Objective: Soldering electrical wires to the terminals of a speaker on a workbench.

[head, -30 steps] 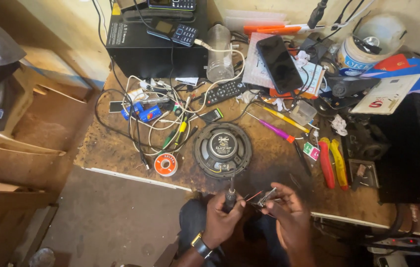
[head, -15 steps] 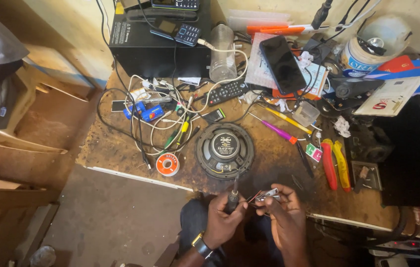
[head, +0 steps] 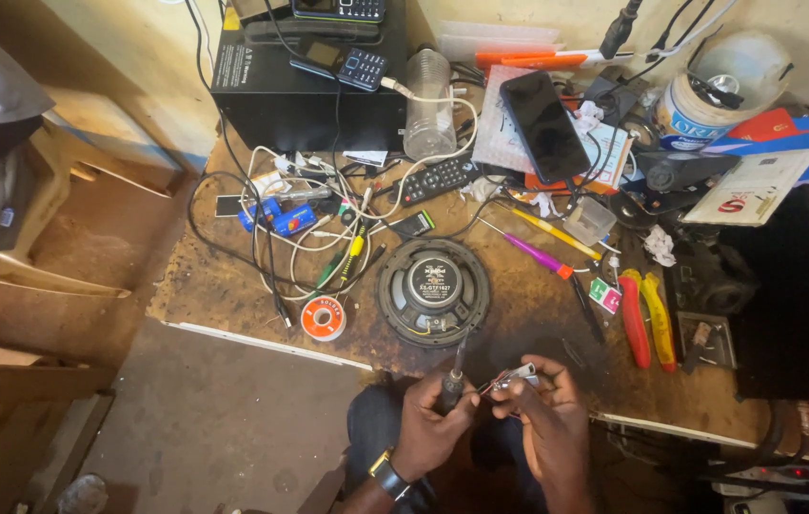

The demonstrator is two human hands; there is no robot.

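head | I see left hand (head: 430, 419) clenched on soldering iron (head: 453, 376) | right hand (head: 547, 419) pinching small metal connector (head: 517, 376) | speaker (head: 433, 290) just beyond on workbench (head: 233, 295)

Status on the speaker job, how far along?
Done so far: the round black speaker lies magnet-up on the worn wooden bench, with the orange solder spool beside it. In hand: the left hand grips a dark-handled soldering iron, its tip toward the speaker's rim; the right hand pinches a small metal part. Any finished joint can't be seen.
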